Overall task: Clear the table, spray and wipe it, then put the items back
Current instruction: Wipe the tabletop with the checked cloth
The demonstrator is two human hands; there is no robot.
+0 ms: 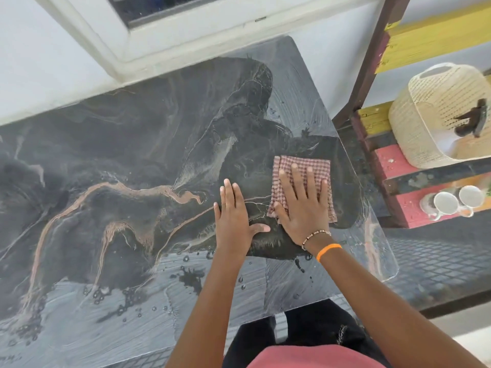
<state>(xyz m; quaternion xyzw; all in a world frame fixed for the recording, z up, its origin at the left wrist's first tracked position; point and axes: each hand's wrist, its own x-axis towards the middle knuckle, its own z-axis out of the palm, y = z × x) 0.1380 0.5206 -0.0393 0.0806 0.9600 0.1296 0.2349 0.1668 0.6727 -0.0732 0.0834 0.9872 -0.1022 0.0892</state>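
On the dark marbled table (111, 160), near its right edge: 1 checked cloth (303, 191), folded flat, pinned under the right hand (303, 208), fingers (296, 179) straight and slightly spread across the fabric. Just beside it, touching bare tabletop, the left hand (233, 221), fingers together and straight, thumb stretched toward the cloth, holding nothing. Droplets and foamy streaks (191, 277) along the near edge, not yet wiped.

Likely risks: wet film under a flat left palm, so a slip if weight shifts onto it; cloth close to the rounded right edge, so a long stroke could carry it over the side; near-edge droplets missed and left to dry as marks.

Count: 2 hands, 1 cloth, 1 table. Off to the right, 1 painted shelf (393, 166) with 1 cream basket (425, 110) and 2 white cups (446, 203). No spray bottle in view.
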